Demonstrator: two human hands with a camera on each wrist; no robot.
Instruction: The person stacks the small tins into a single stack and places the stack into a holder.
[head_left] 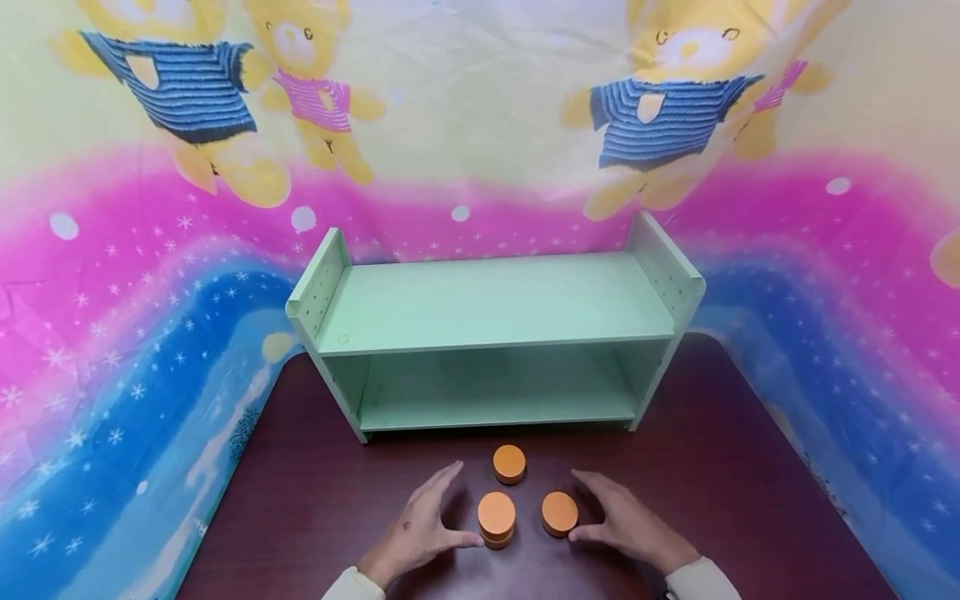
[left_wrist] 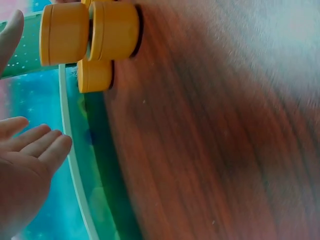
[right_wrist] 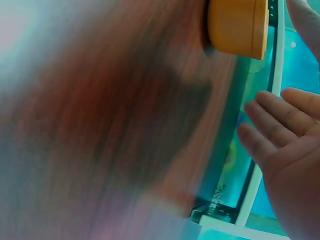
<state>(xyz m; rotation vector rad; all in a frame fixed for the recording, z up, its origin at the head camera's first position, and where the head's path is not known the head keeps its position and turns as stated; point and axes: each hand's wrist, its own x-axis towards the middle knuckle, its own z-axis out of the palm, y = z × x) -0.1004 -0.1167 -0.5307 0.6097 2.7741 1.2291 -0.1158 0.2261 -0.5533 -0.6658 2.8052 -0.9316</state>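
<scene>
Several short round orange tins, each with a seam like a lid's, stand on the table before me. Two are stacked, the upper tin (head_left: 497, 512) over the lower tin (left_wrist: 115, 31). A single tin (head_left: 509, 463) stands farther back, and another tin (head_left: 559, 513) is to the right. My left hand (head_left: 422, 527) is spread beside the stack, thumb tip close to it; whether they touch I cannot tell. Around the right tin curves my right hand (head_left: 626, 521), its thumb very near the side and its fingers extended. Neither hand grips anything.
Behind the tins stands a pale green two-level shelf (head_left: 495, 308) with raised side panels. The dark reddish-brown table (head_left: 285, 517) spreads under everything. A printed cloth (head_left: 465, 125) with bears hangs at the back and sides.
</scene>
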